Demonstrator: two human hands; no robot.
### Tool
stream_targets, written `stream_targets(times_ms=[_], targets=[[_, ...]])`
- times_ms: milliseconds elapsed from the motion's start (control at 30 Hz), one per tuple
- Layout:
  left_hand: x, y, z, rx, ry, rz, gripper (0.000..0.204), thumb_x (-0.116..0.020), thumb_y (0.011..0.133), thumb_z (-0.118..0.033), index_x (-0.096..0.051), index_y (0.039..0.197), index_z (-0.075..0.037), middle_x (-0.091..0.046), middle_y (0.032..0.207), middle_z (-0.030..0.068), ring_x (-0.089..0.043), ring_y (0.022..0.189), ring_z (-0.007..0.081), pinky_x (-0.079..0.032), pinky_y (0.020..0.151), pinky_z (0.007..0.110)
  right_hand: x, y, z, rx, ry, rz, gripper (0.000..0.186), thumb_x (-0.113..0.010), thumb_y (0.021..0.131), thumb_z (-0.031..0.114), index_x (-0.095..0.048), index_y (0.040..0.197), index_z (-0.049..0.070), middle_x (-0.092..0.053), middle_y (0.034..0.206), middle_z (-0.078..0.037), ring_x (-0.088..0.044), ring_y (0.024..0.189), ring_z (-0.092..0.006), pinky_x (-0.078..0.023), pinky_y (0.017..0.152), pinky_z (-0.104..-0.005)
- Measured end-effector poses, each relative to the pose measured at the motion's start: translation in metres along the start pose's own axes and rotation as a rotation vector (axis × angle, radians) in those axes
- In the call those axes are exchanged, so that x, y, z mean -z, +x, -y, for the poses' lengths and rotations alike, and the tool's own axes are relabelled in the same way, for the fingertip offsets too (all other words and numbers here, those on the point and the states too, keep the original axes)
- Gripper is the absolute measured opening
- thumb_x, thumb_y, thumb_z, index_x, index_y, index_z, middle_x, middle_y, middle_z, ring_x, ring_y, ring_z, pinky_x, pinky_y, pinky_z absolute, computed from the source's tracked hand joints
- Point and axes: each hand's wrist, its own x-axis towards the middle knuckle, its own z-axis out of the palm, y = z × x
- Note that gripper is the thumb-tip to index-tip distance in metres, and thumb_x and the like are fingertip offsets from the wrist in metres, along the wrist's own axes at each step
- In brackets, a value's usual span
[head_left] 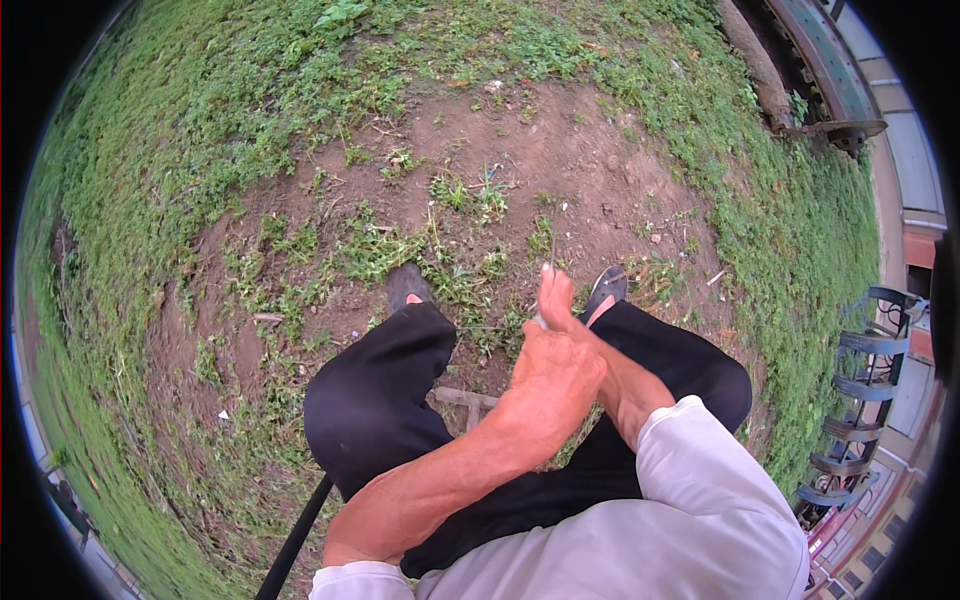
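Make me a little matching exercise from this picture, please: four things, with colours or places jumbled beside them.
1. Left hand and right hand
2. Trousers
3. Shirt
4. Soil

A. Brown, with green plants around it
B. Pale, at the lower edge
C. Close together, near the picture's middle
D. Black, with both knees bent

Pairs: 1-C, 2-D, 3-B, 4-A.

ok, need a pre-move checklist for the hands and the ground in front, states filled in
1. Both hands in view: ok, left hand and right hand overlap in view.
2. Grip on the small pale item between them: cannot tell, mostly hidden.
3. Hands apart: not ok, they're bunched together.
4. Feet to either side of the hands: ok, left shoe and right shoe visible.
5. Soil ahead free of plants: not ok, green plants scattered there.
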Motion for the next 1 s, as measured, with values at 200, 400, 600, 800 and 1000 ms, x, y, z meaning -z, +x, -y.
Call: stream_targets(times_ms=[200, 400, 600, 800, 1000], targets=[[0.003, 0.001, 0.005, 0.06, -0.026, 0.111, 0.014, -0.071, 0.071, -0.01, -0.069, 0.083, -0.004, -0.069, 0.074, 0.0097, -0.07, 0.076, 0.0243, -0.05, 0.076, 0.042, 0.015, 0.072, 0.01, -0.396, 0.155, 0.068, 0.055, -0.046, 0.098, 0.04, -0.063, 0.08, -0.009, -0.065, 0.078, -0.031, -0.067, 0.075, -0.0467, -0.051, 0.07, -0.0537], [-0.018, 0.011, 0.002, -0.001, -0.02, 0.047, 0.012, -0.068, 0.073, -0.009, -0.069, 0.083, -0.004, -0.069, 0.074, 0.0085, -0.07, 0.076, 0.0246, -0.051, 0.075, 0.041, -0.017, -0.072, -0.003, -0.277, -0.04, 0.12, 0.052, -0.046, 0.097, 0.044, -0.064, 0.081, -0.003, -0.064, 0.082, -0.031, -0.063, 0.085, -0.0494, -0.046, 0.071, -0.0573], [-0.005, 0.015, -0.003, 0.007, -0.015, 0.117, 0.012, -0.068, 0.073, -0.01, -0.069, 0.083, -0.005, -0.069, 0.073, 0.0081, -0.071, 0.075, 0.0233, -0.051, 0.072, 0.039, 0.002, -0.08, -0.005, -0.295, -0.022, 0.017, 0.055, -0.046, 0.097, 0.045, -0.064, 0.077, -0.003, -0.063, 0.077, -0.031, -0.061, 0.081, -0.051, -0.043, 0.068, -0.059], [-0.004, 0.012, -0.004, 0.009, 0.028, 0.001, 0.008, -0.066, 0.074, -0.009, -0.068, 0.081, -0.005, -0.068, 0.072, 0.0092, -0.071, 0.073, 0.0239, -0.051, 0.072, 0.04, -0.01, -0.044, -0.027, -0.243, 0.012, -0.097, 0.056, -0.046, 0.097, 0.044, -0.064, 0.077, -0.005, -0.064, 0.077, -0.03, -0.062, 0.078, -0.0502, -0.043, 0.068, -0.0587], [0.0, 0.003, 0.003, 0.004, 0.002, 0.12, 0.005, -0.064, 0.076, -0.007, -0.067, 0.079, -0.004, -0.067, 0.071, 0.0096, -0.069, 0.071, 0.0249, -0.05, 0.069, 0.041, 0.008, 0.03, -0.002, -0.276, 0.052, -0.11, 0.053, -0.048, 0.097, 0.037, -0.063, 0.074, -0.007, -0.063, 0.07, -0.029, -0.068, 0.071, -0.0416, -0.052, 0.065, -0.0516]])
